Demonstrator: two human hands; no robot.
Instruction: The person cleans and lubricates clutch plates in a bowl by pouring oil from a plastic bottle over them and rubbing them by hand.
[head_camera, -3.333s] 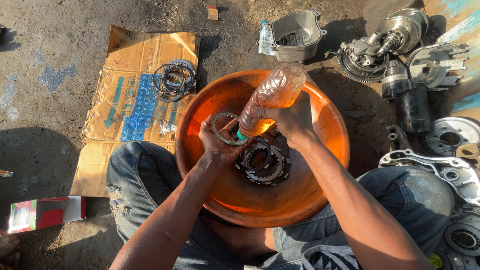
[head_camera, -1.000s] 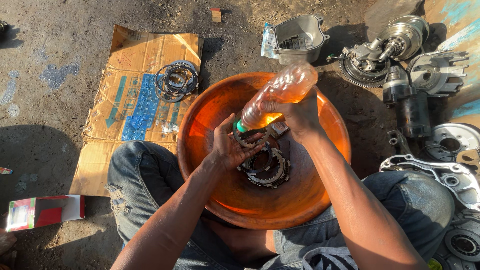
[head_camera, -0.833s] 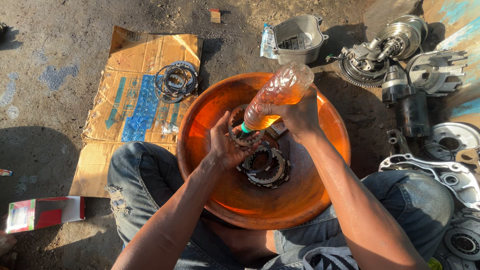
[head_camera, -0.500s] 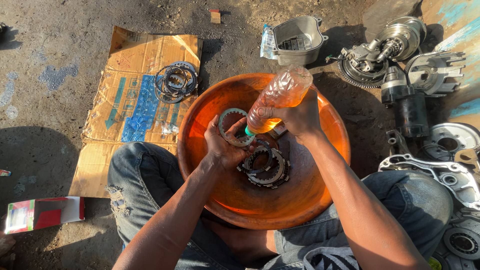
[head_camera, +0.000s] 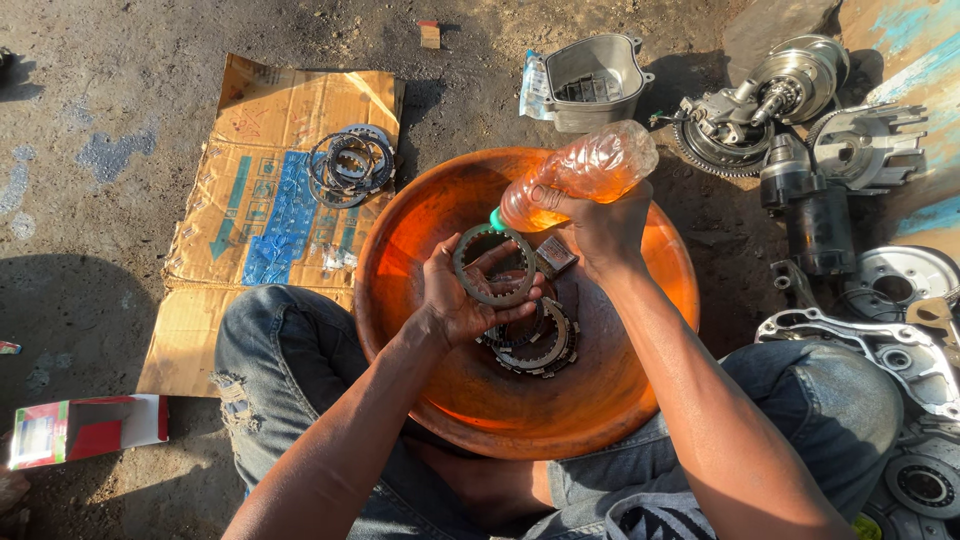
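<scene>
The left hand (head_camera: 455, 300) grips one toothed clutch ring (head_camera: 493, 265) by its lower edge, holding it face-up over the orange basin (head_camera: 400, 240), while the right hand (head_camera: 600, 225) is closed around a clear plastic bottle (head_camera: 585, 170) of amber liquid. The bottle's long axis runs from upper right down to lower left, its green nozzle (head_camera: 496, 218) tipped just above the ring's upper rim (touching or a hair apart, I cannot tell). So the ring lies directly below and left of the nozzle, with the left hand the nearer to it. One stack of plates (head_camera: 535, 345) rests in the basin beneath the ring; a second pile of rings (head_camera: 350, 165) lies well apart on the cardboard sheet (head_camera: 250, 230). One metal engine cover (head_camera: 592, 80) sits beyond the basin.
</scene>
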